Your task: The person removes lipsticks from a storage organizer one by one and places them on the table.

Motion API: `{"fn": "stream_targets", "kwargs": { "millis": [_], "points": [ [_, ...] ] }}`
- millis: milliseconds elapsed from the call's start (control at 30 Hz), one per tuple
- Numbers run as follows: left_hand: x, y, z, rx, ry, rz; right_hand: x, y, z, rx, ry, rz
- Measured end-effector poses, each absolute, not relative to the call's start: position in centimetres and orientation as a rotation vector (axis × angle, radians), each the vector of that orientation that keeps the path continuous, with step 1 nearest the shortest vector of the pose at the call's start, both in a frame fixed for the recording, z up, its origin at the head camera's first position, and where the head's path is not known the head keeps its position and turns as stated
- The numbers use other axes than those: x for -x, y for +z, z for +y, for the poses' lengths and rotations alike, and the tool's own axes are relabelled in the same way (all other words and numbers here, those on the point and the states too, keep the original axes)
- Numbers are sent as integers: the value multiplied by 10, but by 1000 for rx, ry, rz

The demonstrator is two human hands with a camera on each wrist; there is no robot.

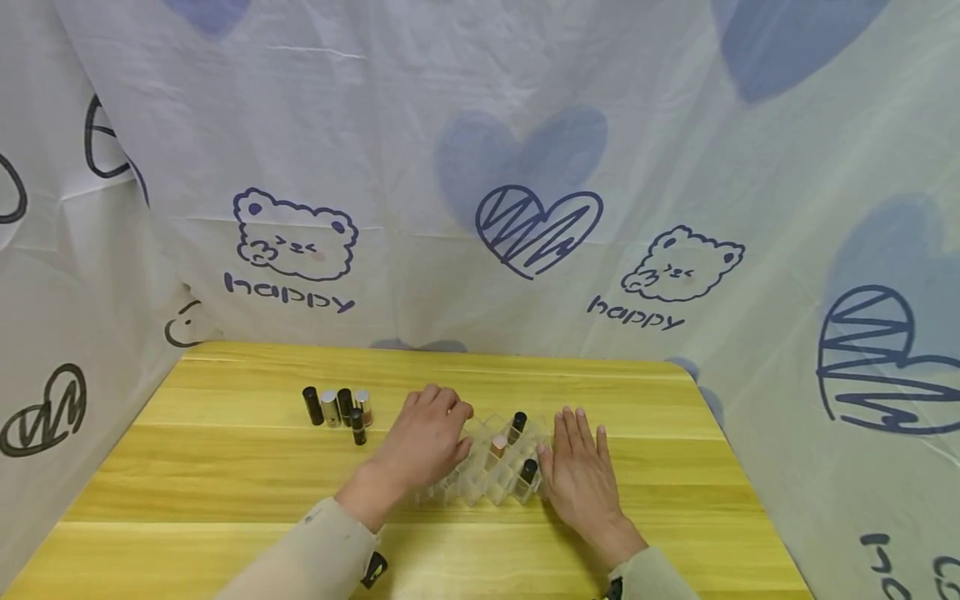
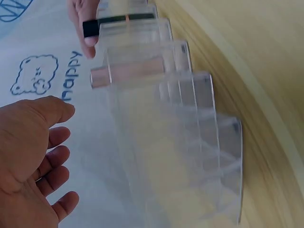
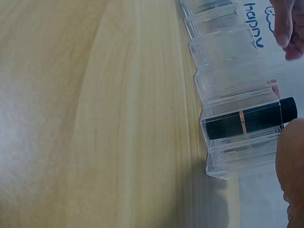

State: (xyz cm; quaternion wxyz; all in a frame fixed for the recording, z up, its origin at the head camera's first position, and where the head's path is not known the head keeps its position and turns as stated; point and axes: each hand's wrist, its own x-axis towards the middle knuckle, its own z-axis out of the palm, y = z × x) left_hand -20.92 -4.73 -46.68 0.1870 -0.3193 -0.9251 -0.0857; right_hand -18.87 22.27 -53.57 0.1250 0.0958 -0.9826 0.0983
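A clear plastic lipstick organizer (image 1: 474, 487) with diamond-shaped slots stands on the table between both hands. A black lipstick tube (image 1: 517, 426) is at its far side, a rose-gold one (image 1: 498, 448) near the middle, and another black tube (image 1: 528, 472) at the near right. My left hand (image 1: 427, 437) hovers over the organizer's left end, fingers loosely bent; the left wrist view shows nothing in it. Fingers extended, my right hand (image 1: 583, 483) lies along the organizer's right end. In the right wrist view, a black tube with a copper band (image 3: 244, 119) shows through the clear wall.
Several lipstick tubes, black and silver, stand in a cluster on the left of the wooden table (image 1: 225, 467); one black tube (image 1: 358, 427) is slightly nearer. A white cloth (image 1: 405, 250) with hearts and bears hangs behind the table and along its sides.
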Motion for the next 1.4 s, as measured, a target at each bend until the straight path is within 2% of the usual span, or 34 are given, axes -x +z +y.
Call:
{"fn": "stream_targets", "kwargs": {
  "millis": [400, 1400],
  "points": [
    [213, -480, -19, 954, -93, -2628, 189, -535, 222, -276, 292, -2876],
    [227, -488, -10, 1091, 105, -2632, 189, -536, 223, -275, 282, -2872]
  ]
}}
